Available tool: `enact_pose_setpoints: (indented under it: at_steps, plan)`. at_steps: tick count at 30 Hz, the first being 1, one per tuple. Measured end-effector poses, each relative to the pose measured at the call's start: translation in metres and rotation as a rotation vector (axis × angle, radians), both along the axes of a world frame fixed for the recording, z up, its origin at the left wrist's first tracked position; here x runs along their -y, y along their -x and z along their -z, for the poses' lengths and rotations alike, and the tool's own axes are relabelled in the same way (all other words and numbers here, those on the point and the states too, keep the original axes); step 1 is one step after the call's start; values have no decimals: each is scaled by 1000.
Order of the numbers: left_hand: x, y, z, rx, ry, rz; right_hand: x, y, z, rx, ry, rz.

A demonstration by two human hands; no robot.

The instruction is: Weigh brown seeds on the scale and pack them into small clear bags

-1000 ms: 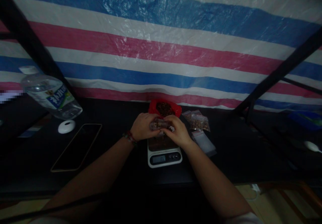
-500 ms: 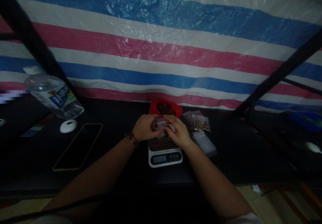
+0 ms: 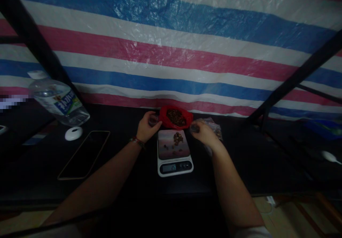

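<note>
Left hand [image 3: 146, 125] touches the left edge of the red bag [image 3: 175, 117] behind the scale [image 3: 174, 153]; right hand [image 3: 203, 132], right of the scale, appears closed on a small pouch [image 3: 194, 127].

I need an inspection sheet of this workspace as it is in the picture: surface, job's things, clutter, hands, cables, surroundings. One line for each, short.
Surface: dark table, dimly lit.
Job's things: white kitchen scale with a small heap of brown pieces on its plate; red bag of brown pieces behind the scale; small clear bags right of it, partly hidden.
Clutter: water bottle, small white round thing, phone lying flat, all on the left.
Hands: left hand touches the red bag's left edge; right hand holds something small, grip closed, content unclear.
Cables: nothing seen.
Surroundings: striped tarp behind; black frame bars at both sides.
</note>
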State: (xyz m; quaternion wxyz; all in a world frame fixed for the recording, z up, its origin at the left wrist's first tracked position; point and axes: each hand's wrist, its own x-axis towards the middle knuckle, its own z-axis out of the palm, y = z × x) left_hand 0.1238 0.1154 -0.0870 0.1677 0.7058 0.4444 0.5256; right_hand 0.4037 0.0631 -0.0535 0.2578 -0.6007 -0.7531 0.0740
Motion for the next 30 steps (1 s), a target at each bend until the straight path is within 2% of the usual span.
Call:
enact_pose_setpoints:
  at_steps: [3,6,9,11,13,16,19,24,30]
  plan:
    - [-4,1,2,9,6,-5,-5,-12,8,110,205,98]
    - [-5,-1,2,-8,48,36,-5,-15,15,130,291,102]
    - [-5,-3,4,-31,80,46,0,-15,10,91,181,11]
    - [-6,-3,5,-36,100,64,6,-11,0,26,60,-76]
    - [-8,-4,7,-41,115,99,13,-1,-12,-41,4,-178]
    - [-10,-4,10,-63,122,137,18,23,-23,-30,15,-341]
    - [-10,-5,11,-77,126,158,17,44,-22,75,71,-445]
    - [-9,-6,8,-111,129,182,17,58,-15,141,142,-474]
    - [-9,-5,7,-145,118,189,19,69,-15,137,140,-494]
